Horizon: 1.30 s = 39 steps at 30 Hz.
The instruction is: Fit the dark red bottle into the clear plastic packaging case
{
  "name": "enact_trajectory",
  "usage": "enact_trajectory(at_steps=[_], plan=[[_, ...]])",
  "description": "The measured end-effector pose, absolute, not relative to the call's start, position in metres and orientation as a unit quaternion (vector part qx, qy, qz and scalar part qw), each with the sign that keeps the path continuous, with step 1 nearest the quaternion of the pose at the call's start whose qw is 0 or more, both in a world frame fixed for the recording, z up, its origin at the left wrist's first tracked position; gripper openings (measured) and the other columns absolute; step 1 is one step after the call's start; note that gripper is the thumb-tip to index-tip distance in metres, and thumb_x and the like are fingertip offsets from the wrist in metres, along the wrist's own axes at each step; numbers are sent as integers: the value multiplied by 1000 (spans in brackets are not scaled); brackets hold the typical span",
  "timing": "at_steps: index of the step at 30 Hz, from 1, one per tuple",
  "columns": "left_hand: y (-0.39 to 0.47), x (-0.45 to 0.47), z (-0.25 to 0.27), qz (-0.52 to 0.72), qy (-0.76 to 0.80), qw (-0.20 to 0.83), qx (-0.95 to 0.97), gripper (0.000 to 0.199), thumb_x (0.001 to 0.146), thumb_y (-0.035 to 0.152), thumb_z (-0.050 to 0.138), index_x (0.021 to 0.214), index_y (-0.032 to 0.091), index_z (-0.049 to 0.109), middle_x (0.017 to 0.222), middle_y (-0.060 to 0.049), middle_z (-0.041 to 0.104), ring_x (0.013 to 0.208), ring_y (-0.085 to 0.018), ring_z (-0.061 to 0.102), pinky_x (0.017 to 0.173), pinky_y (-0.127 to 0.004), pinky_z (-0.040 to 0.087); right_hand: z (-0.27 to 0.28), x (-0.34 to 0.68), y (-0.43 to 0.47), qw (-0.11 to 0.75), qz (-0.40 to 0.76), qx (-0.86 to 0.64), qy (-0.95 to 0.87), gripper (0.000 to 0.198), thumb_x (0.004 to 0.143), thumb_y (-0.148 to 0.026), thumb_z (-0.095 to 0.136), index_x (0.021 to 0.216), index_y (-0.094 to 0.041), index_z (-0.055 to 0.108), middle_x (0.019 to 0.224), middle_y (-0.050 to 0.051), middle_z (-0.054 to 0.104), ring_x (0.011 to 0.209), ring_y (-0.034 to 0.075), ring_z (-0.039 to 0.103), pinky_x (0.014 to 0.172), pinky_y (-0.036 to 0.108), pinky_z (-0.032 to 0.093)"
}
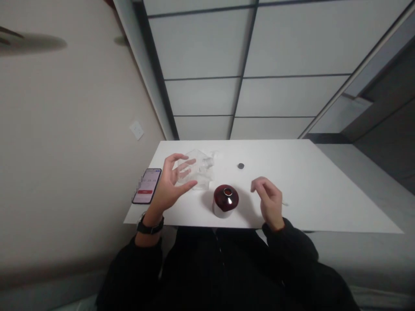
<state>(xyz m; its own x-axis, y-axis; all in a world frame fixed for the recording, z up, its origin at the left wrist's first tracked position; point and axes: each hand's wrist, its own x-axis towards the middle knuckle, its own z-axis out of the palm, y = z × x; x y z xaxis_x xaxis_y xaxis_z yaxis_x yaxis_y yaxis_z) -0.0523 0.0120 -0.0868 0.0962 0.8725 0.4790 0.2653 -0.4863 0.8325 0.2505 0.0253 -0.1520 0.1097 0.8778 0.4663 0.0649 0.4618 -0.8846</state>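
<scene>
We seem to be at the reaching step: our left hand [171, 181] hovers with fingers spread wide at the near-left side of the clear glass bottle [201, 172], not yet closed on it. Closing around it would call for a broad, careful wrap, we judge. Right of the bottle and nearer us stands the dark red jar [225, 200]. Our right hand [269, 199], further right of the bottle, hangs loosely curled above the counter [324, 190], holding nothing that we can make out.
</scene>
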Motion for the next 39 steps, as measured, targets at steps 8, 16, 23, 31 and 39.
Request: enact_trajectory(at_steps=[8,16,23,31,39], plan=[[80,1,-82,508,353,377,690,81,84,64,83,142,24,43,154,-18,52,149,-35,54,123,-54,46,-111,223,102,531,431,-256,-683,101,75,-74,86,158,-35,46,168,14,47,154,36,47,124,56,44],[90,-43,-102,358,419,322,770,116,76,55,93,166,18,29,172,-25,35,163,-40,32,134,-58,24,-158,227,117,512,393,-367,-670,72,80,-54,90,140,-27,62,150,17,62,136,35,62,113,55,54],[76,-63,-144,282,456,302,788,118,76,52,95,168,25,27,163,-20,50,151,-40,49,127,-61,37,-191,228,106,353,405,-421,-731,66,80,-43,89,139,-27,62,146,14,65,133,35,64,108,58,57],[76,-48,-153,258,463,246,812,112,79,48,94,167,30,27,149,-13,62,138,-37,58,118,-62,45,-198,214,96,340,437,-401,-730,71,85,-42,87,147,-30,55,152,15,60,141,36,60,113,58,57],[73,-42,-146,272,477,217,808,128,72,45,100,168,31,15,153,-14,62,137,-37,59,118,-62,47,-177,245,87,338,440,-396,-731,101,85,-40,90,168,-38,32,173,13,42,160,38,39,129,67,38]])
